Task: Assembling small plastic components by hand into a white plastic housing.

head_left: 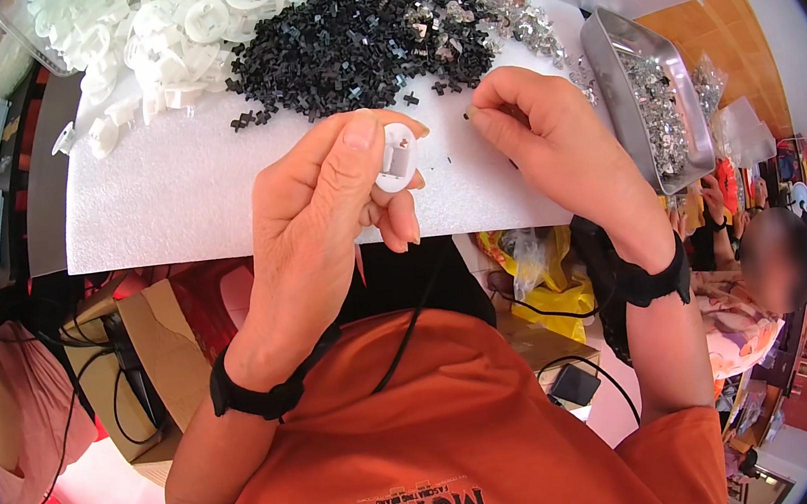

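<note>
Pinched in the left hand [340,184], the white oval piece [399,159] is above the foam sheet [167,210], likely edge-held so I see its recess remotely; the right hand [545,129] curls near black cross pieces [328,50], presumably heaped within reach, its grasp I cannot tell.

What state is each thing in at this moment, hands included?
Left hand: closed on the disc
White disc: held up, slotted face visible
Right hand: pinched, seemingly on a dark bit
Black crosses: heaped loose
White pieces: heaped loose
Tray: open, holding shiny pieces
</note>
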### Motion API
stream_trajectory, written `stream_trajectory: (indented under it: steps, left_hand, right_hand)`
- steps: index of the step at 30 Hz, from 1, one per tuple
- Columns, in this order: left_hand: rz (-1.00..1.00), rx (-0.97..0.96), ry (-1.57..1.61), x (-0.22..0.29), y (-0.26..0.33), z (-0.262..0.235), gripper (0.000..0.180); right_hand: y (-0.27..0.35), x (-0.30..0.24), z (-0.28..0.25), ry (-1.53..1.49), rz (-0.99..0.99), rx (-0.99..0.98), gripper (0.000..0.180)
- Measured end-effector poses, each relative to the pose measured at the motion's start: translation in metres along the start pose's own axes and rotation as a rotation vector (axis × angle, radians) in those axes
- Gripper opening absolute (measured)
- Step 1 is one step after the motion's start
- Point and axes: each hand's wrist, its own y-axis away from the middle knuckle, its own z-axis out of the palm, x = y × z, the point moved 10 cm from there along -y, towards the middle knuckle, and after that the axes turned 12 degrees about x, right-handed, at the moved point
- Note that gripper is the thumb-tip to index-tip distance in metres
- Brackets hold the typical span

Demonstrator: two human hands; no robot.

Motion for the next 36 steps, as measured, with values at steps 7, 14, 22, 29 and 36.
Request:
stream_trajectory:
  steps: [7, 14, 22, 29, 36]
  left_hand:
    - [-0.036, -0.07, -0.041, 0.002, 0.003, 0.008, 0.042]
    - [-0.017, -0.009, 0.036, -0.001, -0.001, 0.005, 0.036]
    - [-0.031, 0.03, 0.004, -0.002, -0.002, 0.005, 0.038]
    - [-0.041, -0.007, 0.028, -0.004, 0.0, 0.008, 0.037]
    - [-0.096, 0.045, 0.044, -0.004, -0.001, 0.008, 0.038]
  right_hand:
    - [0.004, 0.023, 0.006, -0.328, 0.355, -0.146, 0.011]
    - [0.001, 0.015, -0.002, 0.045, 0.102, -0.065, 0.011]
    - [0.006, -0.016, -0.005, 0.388, -0.138, 0.073, 0.006]
    - [0.011, -0.019, -0.003, 0.489, -0.165, 0.064, 0.007]
    - [0.009, -0.018, -0.012, 0.4, -0.24, 0.134, 0.008]
